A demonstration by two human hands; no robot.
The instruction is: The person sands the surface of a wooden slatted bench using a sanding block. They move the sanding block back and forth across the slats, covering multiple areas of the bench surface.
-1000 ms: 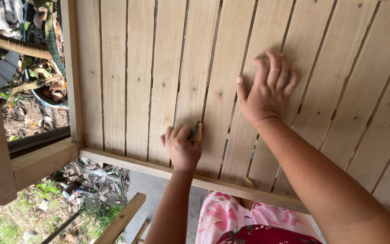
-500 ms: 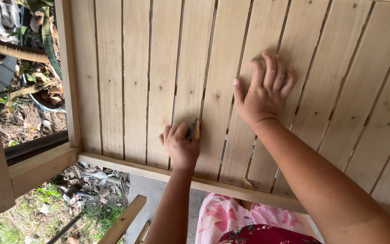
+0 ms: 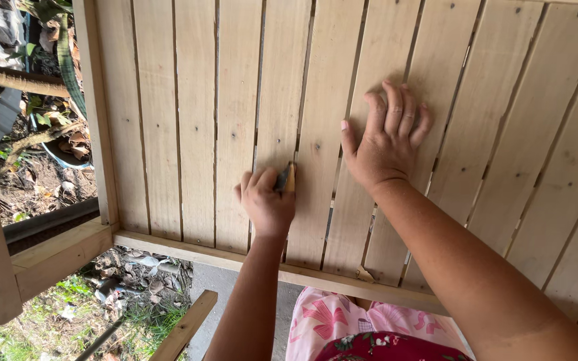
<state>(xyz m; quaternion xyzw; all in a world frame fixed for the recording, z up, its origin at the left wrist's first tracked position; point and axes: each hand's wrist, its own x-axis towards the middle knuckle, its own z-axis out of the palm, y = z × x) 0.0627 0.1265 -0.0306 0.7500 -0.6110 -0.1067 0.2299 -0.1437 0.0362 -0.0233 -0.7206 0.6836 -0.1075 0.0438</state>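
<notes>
Slatted wooden panel looks mostly bare and pale; left hand pinches a small sanding block at 6 o'clock of a seam, right hand spread flat at 3 o'clock

Left hand grips sanding block (partly hidden); right hand flat on slats.

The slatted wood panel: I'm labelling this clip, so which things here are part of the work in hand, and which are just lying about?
In use:
- slatted wood panel
- small dark tool, gripped in the left hand and pressed to a slat
- right hand, flat on the slats

Lying about:
- loose wooden batten below the panel
- rubble and leaves on the ground
- blue basin in the dirt
</notes>
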